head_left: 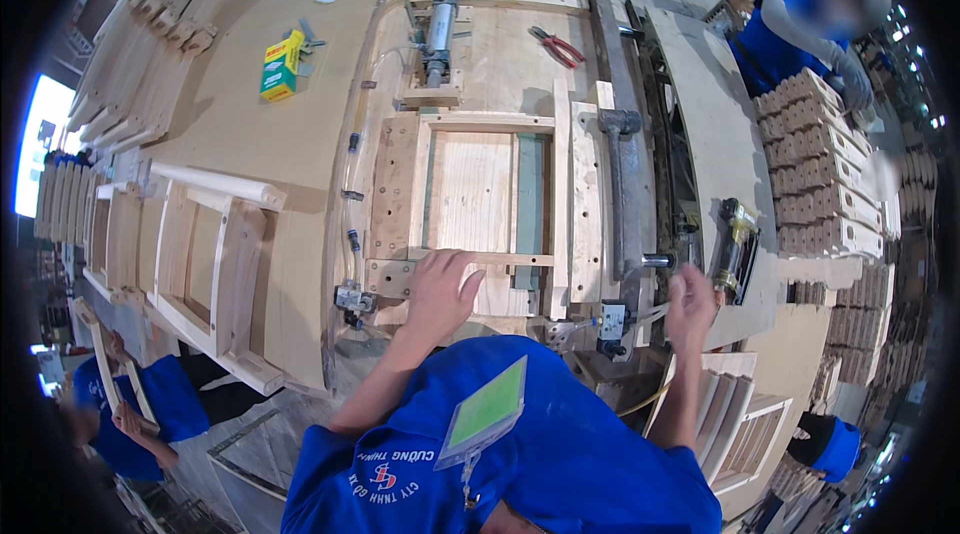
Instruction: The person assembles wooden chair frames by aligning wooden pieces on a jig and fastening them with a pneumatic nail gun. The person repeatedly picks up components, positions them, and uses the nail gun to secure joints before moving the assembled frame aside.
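Observation:
A rectangular wooden frame [487,122] lies in a jig on the bench in front of me. My left hand [440,294] rests over the left part of its near rail [510,260], fingers across the wood and thumb spread apart. Along the frame's right side stands a loose-looking wooden strip [561,204]. My right hand [692,309] is to the right, fingers curled, beside a shiny metal rod [657,261]; whatever they hold, if anything, is hidden. A dark steel clamp bar [625,184] runs between the jig and that hand.
An air cylinder [438,39] and red-handled pliers [558,48] lie beyond the frame. Another cylinder [737,249] is at right, a valve [612,326] near my body. Assembled frames [215,274] stand left, stacked wooden parts [820,169] right, near a co-worker [790,34].

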Tool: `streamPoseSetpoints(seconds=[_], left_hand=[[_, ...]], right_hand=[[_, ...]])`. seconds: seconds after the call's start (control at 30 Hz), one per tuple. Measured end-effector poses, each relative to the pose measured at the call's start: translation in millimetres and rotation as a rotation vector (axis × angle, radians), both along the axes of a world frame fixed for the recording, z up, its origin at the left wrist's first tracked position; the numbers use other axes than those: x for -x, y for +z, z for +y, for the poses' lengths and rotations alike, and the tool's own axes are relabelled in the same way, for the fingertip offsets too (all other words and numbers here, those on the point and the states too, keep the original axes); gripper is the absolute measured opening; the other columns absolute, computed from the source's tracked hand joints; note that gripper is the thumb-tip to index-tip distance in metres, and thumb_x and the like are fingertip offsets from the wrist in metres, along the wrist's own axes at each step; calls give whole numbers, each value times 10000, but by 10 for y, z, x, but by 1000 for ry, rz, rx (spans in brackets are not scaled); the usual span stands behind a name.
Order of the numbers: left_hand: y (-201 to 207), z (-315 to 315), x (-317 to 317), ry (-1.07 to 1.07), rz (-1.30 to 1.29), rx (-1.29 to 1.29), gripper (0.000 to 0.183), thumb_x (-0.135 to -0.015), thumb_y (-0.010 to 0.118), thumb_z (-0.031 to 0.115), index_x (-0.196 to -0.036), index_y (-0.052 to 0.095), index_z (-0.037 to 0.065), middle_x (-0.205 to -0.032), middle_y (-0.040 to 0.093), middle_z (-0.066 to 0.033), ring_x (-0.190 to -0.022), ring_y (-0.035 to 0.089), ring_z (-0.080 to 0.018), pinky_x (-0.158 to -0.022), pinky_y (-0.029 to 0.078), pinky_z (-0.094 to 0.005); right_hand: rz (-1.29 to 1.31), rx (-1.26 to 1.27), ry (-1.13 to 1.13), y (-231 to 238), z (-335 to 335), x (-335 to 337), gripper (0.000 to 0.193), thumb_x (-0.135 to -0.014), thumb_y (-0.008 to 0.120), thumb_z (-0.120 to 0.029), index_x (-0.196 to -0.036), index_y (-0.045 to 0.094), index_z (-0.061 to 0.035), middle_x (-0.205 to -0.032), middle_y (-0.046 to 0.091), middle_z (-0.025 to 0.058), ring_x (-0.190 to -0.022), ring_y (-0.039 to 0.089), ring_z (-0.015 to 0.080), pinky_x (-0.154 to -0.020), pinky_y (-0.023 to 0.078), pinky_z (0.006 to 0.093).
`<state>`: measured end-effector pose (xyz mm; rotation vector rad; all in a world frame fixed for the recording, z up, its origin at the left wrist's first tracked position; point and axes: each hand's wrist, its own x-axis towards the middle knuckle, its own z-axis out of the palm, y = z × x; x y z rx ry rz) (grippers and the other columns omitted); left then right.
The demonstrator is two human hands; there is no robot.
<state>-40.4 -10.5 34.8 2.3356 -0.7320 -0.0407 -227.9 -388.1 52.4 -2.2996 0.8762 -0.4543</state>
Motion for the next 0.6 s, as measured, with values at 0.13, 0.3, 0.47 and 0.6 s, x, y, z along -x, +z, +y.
streamPoseSetpoints(seconds=[0.13,0.3,0.47,0.6], left_hand=[[-247,-203,-172,-148,13,-110,349,-950,740,185,-1247,693,8,-1248,676,-178,-1185,616,-378,-1051,475,-497],[-447,-357,-367,-324,80,-178,363,-959,729,214,-1261,692,15,-1209,674,-175,-1183,610,-377,-1061,468,-489],[-572,-381,-429,-363,116,-275,315,-935,742,218,-1190,704,36,-1107,671,-167,-1082,626,-372,-991,488,-490],[-600,-410,-426,-348,93,-253,260,-921,750,223,-1114,702,56,-1043,654,-156,-1027,633,-367,-942,500,-493]], right_hand=[[-179,-825,148,104,923,335,279,-1075,667,-207,-1165,744,46,-892,729,53,-876,682,127,-817,534,283],[-146,-782,38,-61,1186,649,266,-1050,724,-234,-1115,762,21,-798,711,24,-713,637,79,-644,509,249],[-109,-795,31,-32,1195,509,270,-1038,738,-234,-1129,763,20,-810,718,31,-713,636,77,-656,517,254],[-41,-647,37,39,1095,370,267,-1018,739,-198,-1154,756,31,-831,733,43,-749,646,81,-686,530,264]])
